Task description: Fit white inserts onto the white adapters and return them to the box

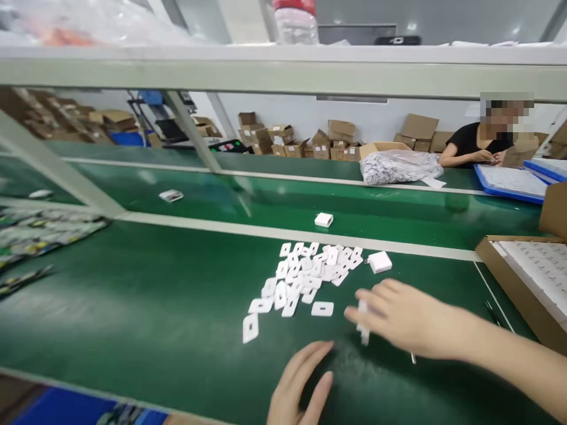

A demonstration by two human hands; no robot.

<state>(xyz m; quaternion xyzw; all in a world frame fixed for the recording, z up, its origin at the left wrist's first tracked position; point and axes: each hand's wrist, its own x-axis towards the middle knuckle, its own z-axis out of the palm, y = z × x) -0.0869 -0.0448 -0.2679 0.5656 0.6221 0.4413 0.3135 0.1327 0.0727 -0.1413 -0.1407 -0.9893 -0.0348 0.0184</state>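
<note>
My right hand (401,319) is over the green bench, its fingers bent around a small white plastic piece (364,336); the fingers blur slightly and hide part of it. A thin, light metal tip (413,358) shows below that hand, the rest hidden. My left hand (301,386) is at the near edge of the view with thumb and fingers apart, holding nothing. Beyond both hands lies a loose heap of flat white plates (305,274) with rectangular slots. One single plate (322,309) lies nearest my right hand. A white square plug-like housing (380,262) sits right of the heap.
A cardboard box (509,283) of white parts stands right, beside a thin dark tool (492,313). Circuit boards (44,233) and pliers (24,280) lie left. The green conveyor belt (248,200) carries white units. A shelf beam (283,77) crosses above. A co-worker (476,144) sits opposite.
</note>
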